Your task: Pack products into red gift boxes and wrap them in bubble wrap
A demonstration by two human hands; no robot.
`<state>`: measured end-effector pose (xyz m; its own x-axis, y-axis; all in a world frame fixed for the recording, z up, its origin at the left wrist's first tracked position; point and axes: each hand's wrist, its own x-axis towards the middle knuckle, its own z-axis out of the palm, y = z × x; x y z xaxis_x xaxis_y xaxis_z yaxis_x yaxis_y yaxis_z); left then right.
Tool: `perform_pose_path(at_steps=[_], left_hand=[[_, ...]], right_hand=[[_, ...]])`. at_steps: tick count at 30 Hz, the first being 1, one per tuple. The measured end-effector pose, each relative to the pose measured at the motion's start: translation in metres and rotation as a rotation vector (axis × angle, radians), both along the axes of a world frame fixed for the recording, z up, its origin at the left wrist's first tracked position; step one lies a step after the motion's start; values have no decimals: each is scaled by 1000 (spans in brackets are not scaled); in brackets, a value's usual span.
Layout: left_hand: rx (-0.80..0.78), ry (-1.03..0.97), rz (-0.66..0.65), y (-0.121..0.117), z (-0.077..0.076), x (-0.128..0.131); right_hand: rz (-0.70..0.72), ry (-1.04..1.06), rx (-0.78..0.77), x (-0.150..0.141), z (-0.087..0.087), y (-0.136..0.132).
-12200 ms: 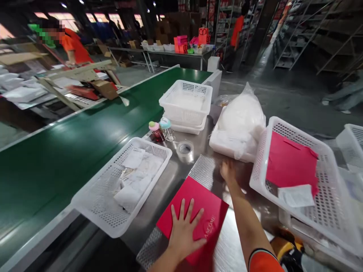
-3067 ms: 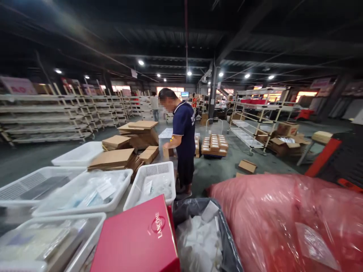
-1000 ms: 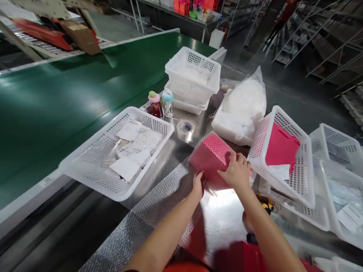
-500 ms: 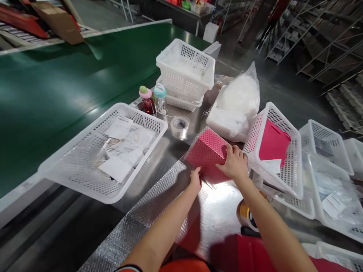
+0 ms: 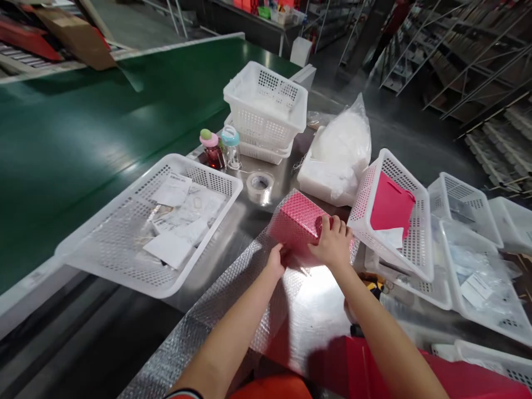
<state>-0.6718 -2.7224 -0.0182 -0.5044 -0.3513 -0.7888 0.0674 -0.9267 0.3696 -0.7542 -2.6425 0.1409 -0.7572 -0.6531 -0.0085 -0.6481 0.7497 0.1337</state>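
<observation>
A pink box lies on the metal table, with clear bubble wrap over its top and near side. My left hand grips its near left corner, thumb on the wrap and the other fingers mostly hidden. Over the right end of the box, my right hand bends its fingers against the wrapped surface. From the box a long sheet of bubble wrap runs toward me along the table's left edge.
Left stands a white basket with papers; behind are a tape roll, two bottles and stacked baskets. A tilted basket with a pink item is at right. A green conveyor runs behind.
Bubble wrap now shows over more of the box's near side and past its right end. Both hands have shifted slightly, still on the box. The view has moved a little.
</observation>
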Motion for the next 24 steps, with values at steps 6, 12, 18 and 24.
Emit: perform_pose_path(at_steps=[6,12,18,24], left_hand=[[-290,-41,-145,13,6,12],[-805,-87,-400,51,8,99],[-1489,-352,-1460,104,-24,227],[-1566,-290,-1421,117,-47,261]], right_hand=[[0,6,-10,3,0,1],[-6,34,-18,15,-2,3],[18,135,-11,61,-7,7],[91,169,18,120,-27,22]])
